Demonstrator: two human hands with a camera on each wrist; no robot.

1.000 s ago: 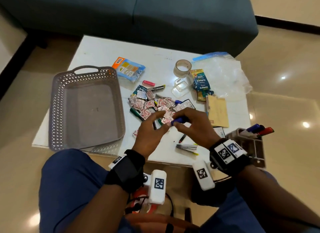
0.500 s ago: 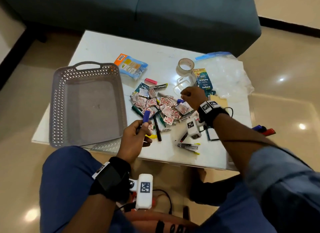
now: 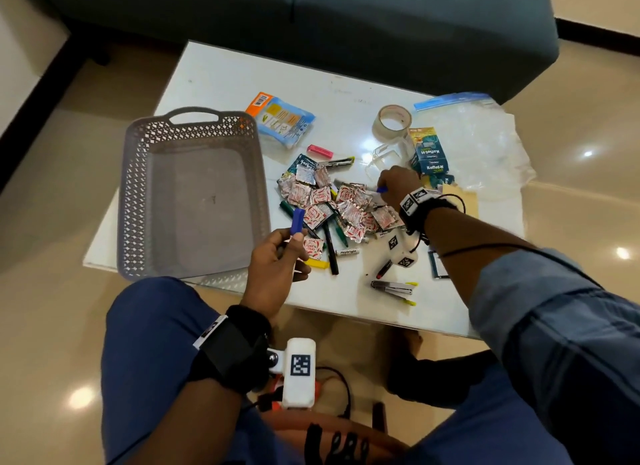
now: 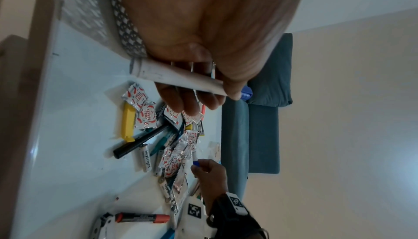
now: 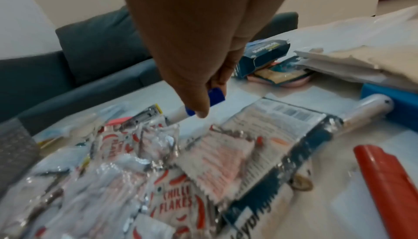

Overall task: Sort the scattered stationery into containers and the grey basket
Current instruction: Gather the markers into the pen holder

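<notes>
The grey basket (image 3: 131,194) stands with nothing in it on the left of the white table (image 3: 235,80). My left hand (image 3: 277,260) is near the table's front edge and grips a white marker with a blue cap (image 3: 298,220), cap pointing up; its white barrel (image 4: 176,76) shows in the left wrist view. My right hand (image 3: 398,187) is at the far right of the pile of chilli flakes sachets (image 3: 325,201), where its thumb and finger pinch the blue cap (image 5: 214,96) of a second marker that lies there.
Pens, a black marker (image 3: 330,250), a red marker (image 3: 383,269) and a stapler (image 3: 393,287) lie near the front. Behind the pile are a tape roll (image 3: 392,120), a clear box (image 3: 388,156), a blue carton (image 3: 429,153), a plastic bag (image 3: 485,142) and an orange-blue packet (image 3: 280,118). A sofa (image 3: 311,21) stands beyond.
One second ago both hands held the blue-capped marker together. The left hand has kept it and drawn back left; the right hand has reached across the pile to another blue cap.
</notes>
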